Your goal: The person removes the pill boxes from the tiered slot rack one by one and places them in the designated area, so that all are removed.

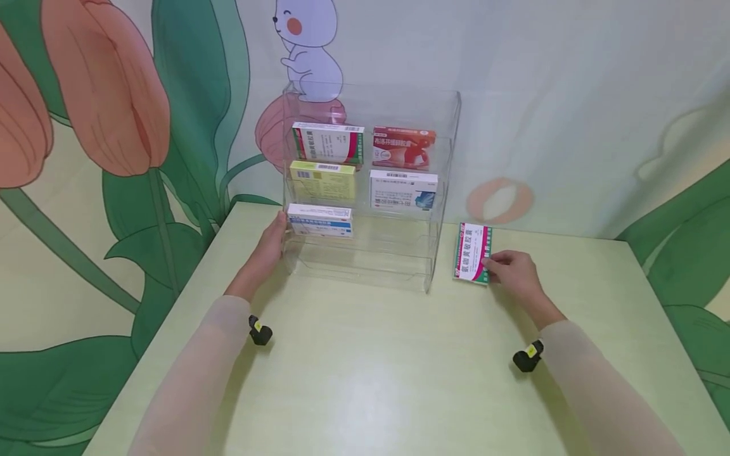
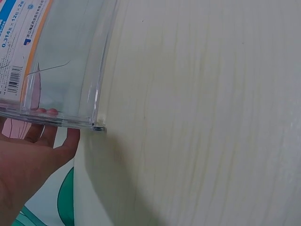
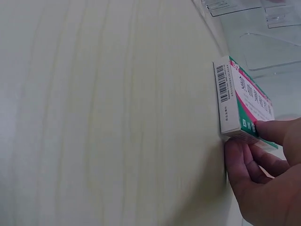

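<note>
My right hand [image 1: 516, 272] pinches the edge of a white, pink and green medicine box [image 1: 473, 253] between thumb and fingers. In the right wrist view the box [image 3: 245, 96] is tilted, its barcode end toward the camera and the thumb on its printed face. My left hand [image 1: 268, 244] is at the left side of a clear acrylic display rack [image 1: 365, 275]. Its fingertips touch the side panel in the left wrist view, behind the lower front corner. On the rack's lowest filled tier, close to that hand, lies a white-and-blue medicine box [image 1: 320, 221].
Higher in the rack stand a white, pink and green box [image 1: 329, 143], a red box [image 1: 403, 149], a yellow box [image 1: 322, 182] and a white box with a blue picture [image 1: 403, 190]. The pale wooden table [image 1: 365, 380] meets a flower-patterned wall covering [image 1: 570, 126] behind.
</note>
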